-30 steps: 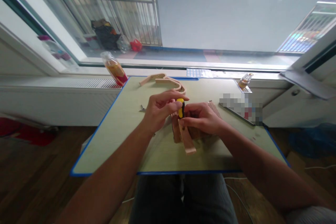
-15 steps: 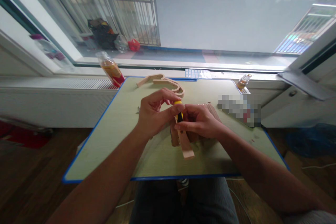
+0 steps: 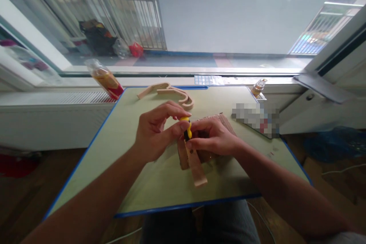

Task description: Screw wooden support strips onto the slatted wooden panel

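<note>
Yellow-and-black tool handle (image 3: 189, 132) stands slightly tilted at the upper end of a pale wooden strip (image 3: 197, 173), above the table (image 3: 114, 152); left hand (image 3: 154, 135) has its fingers pinched narrowly on the handle's top. Right hand (image 3: 214, 137): fingers hold the strip's upper end, by the handle's base. Brown cardboard (image 3: 225, 121) lies beneath; curved wooden pieces (image 3: 172, 92) rest near the table's far edge.
</note>
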`<state>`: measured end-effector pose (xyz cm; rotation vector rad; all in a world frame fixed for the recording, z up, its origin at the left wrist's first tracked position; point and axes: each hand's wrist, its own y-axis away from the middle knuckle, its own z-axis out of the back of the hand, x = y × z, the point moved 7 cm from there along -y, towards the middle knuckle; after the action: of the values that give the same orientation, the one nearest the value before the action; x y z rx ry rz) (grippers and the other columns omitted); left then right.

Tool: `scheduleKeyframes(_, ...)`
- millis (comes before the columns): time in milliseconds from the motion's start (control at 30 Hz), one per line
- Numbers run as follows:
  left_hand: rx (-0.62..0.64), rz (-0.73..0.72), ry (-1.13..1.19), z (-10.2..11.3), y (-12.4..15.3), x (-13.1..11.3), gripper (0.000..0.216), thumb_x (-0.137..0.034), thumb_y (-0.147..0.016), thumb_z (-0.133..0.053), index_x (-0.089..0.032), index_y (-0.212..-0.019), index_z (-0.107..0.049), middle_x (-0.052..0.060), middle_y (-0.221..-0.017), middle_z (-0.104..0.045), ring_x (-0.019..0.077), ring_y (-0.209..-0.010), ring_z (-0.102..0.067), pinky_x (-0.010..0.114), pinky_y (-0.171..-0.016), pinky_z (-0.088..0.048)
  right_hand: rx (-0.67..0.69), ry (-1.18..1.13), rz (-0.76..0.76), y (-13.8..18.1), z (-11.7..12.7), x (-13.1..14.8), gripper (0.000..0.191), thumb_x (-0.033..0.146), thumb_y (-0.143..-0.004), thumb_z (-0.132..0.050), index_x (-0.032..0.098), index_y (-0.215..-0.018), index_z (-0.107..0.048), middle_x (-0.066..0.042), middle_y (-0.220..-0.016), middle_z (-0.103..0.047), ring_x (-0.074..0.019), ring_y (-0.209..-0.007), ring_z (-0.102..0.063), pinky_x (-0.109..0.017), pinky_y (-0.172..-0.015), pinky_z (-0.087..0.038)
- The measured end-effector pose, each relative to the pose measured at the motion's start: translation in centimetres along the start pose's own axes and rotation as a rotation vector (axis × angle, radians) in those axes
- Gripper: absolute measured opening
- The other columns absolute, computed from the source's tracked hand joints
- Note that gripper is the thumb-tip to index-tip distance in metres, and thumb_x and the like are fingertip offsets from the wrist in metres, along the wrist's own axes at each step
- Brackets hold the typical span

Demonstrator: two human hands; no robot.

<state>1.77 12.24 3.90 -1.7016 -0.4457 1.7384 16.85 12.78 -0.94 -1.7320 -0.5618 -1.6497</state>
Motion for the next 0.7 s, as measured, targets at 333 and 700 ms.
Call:
scheduleKeyframes(333,-0.009,0.057,0.028,0.1,1.1,-0.4,0.017,-0.027,-0.096,-0.082,-0.028,-0.112,-0.088,0.007,-0.103,-0.076,0.0229,-0.096,-0.069,0.038,-0.083,-0.057,-0.037,0.057,0.016,-0.1,-0.4,0.1,0.029,0.039,-0.086,-0.091,0.016,-0.093,-0.076,0.005,-0.073,-0.053,-0.0093,-0.064,-0.043,-0.023,-0.053,-0.036)
scheduleKeyframes(700,-0.039,0.021,-0.009,0.5,1.2,0.4,0.030,-0.034,-0.090,-0.090,-0.029,-0.120,-0.086,0.006,-0.105,-0.077,0.0220,-0.095,-0.067,0.038,-0.083,-0.053,-0.172,0.130,0.058,0.3,-0.9,0.2,0.035,0.034,-0.083,-0.096,0.021,-0.082,-0.064,0.008,-0.067,-0.048,-0.0086,-0.058,-0.039,-0.025,-0.048,-0.031)
